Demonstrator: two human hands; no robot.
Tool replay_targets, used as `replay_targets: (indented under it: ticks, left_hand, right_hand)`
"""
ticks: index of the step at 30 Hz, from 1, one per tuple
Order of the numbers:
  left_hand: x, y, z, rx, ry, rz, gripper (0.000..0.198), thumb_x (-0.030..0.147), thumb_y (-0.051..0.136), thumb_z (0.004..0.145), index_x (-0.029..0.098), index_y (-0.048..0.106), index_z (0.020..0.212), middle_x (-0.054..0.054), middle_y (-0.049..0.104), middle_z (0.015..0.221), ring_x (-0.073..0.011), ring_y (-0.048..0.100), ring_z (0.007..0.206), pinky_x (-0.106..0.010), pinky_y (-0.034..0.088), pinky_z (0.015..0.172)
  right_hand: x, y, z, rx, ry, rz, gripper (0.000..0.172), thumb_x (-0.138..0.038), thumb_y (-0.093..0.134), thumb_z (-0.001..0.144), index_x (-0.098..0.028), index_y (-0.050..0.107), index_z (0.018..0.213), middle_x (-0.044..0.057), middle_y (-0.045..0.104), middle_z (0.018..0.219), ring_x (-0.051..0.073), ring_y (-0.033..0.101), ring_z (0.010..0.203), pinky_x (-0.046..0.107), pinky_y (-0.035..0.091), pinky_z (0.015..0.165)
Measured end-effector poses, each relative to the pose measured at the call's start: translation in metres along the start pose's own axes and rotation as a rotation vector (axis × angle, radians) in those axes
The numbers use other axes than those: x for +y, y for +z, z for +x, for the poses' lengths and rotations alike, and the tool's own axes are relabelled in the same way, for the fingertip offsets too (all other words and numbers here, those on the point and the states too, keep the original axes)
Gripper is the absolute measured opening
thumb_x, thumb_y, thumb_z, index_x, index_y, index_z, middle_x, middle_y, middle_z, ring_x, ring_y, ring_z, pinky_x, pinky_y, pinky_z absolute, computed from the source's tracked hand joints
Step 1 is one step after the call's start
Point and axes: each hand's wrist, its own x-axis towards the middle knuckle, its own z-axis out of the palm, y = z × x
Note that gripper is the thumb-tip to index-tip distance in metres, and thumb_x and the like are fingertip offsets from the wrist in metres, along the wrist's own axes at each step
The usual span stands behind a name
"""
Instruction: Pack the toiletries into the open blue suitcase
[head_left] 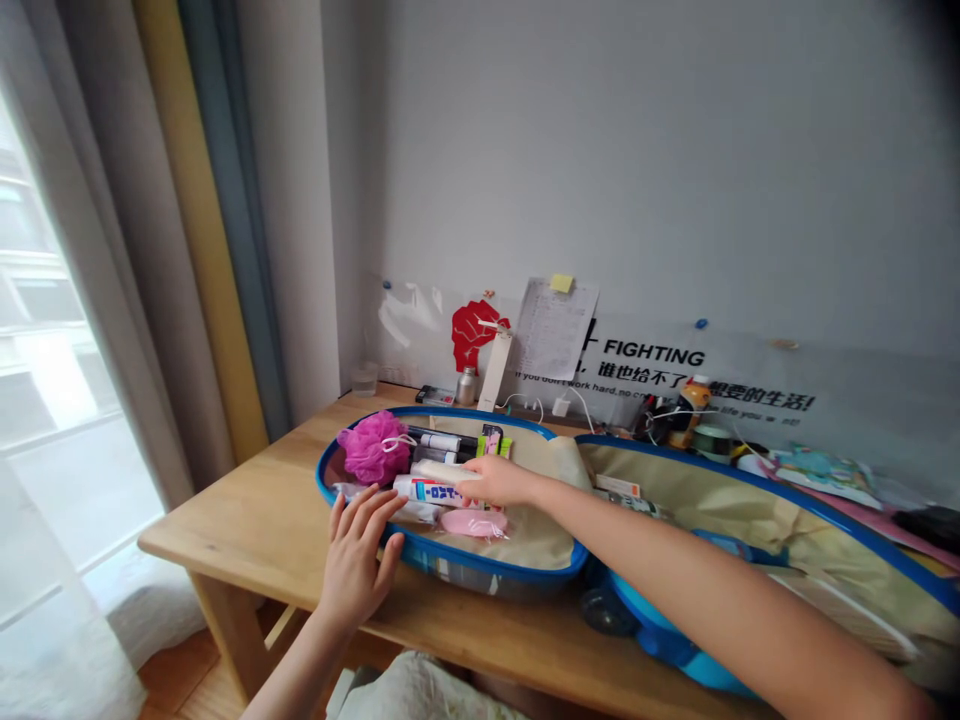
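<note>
An open blue-rimmed case (pixel 541 570) with a beige lining lies on the wooden table. My left hand (pixel 358 560) rests on its near left rim, fingers stretched and apart, holding nothing. Inside the case, my right hand (pixel 491 482) has its fingers closed at the right end of a plain whitish tube (pixel 439 471). Just in front of that tube lies a toothpaste tube (pixel 420 489) with blue and red print. A purple bath puff (pixel 375 447) sits at the left. Nearer the front is a pink oval item (pixel 474 523) in clear wrap. Dark-and-white tubes (pixel 440 442) lie behind.
The case's other half (pixel 750 490) opens to the right, partly behind my right forearm. A bottle (pixel 694 405), a green-grey jar (pixel 712 440) and cables stand along the wall. A small metallic bottle (pixel 466 385) and a clear cup (pixel 364 378) are at the back. Curtains hang at left.
</note>
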Motion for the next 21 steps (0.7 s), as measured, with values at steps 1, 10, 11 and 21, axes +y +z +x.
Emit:
replay_targets:
  ticks: [1,10,11,21]
  left_hand:
    - [0.0,0.0,0.0,-0.007,-0.004,0.003,0.035,0.029,0.045,0.096,0.024,0.062,0.126,-0.008,0.07,0.123,-0.0258,0.056,0.125,-0.047,0.019,0.121]
    - [0.001,-0.001,0.001,0.001,0.007,0.012,0.035,0.028,0.044,0.097,0.023,0.061,0.126,-0.008,0.07,0.123,-0.0259,0.056,0.124,-0.048,0.021,0.119]
    - [0.001,-0.001,0.001,0.003,0.01,0.01,0.035,0.028,0.044,0.097,0.022,0.061,0.126,-0.008,0.07,0.123,-0.0258,0.056,0.124,-0.048,0.021,0.119]
    - [0.0,-0.001,0.0,0.004,0.007,-0.003,0.034,0.03,0.045,0.097,0.022,0.062,0.125,-0.009,0.07,0.123,-0.0266,0.055,0.125,-0.049,0.021,0.12]
  right_hand:
    - [0.0,0.003,0.003,0.006,-0.014,-0.019,0.017,-0.03,0.061,0.081,-0.016,0.067,0.088,0.0,0.071,0.077,0.007,0.046,0.049,0.02,0.038,0.047]
    - [0.014,0.019,0.016,0.132,-0.161,-0.168,0.028,-0.036,0.053,0.092,-0.016,0.073,0.094,0.001,0.07,0.079,0.012,0.056,0.069,0.021,0.038,0.063]
    - [0.016,0.02,0.017,0.141,-0.175,-0.179,0.027,-0.035,0.055,0.091,-0.017,0.073,0.098,0.002,0.071,0.082,0.013,0.058,0.073,0.022,0.039,0.064]
    - [0.025,0.031,0.023,0.172,-0.305,-0.281,0.035,-0.023,0.071,0.078,-0.021,0.07,0.112,0.005,0.073,0.107,0.017,0.064,0.091,0.025,0.044,0.077]
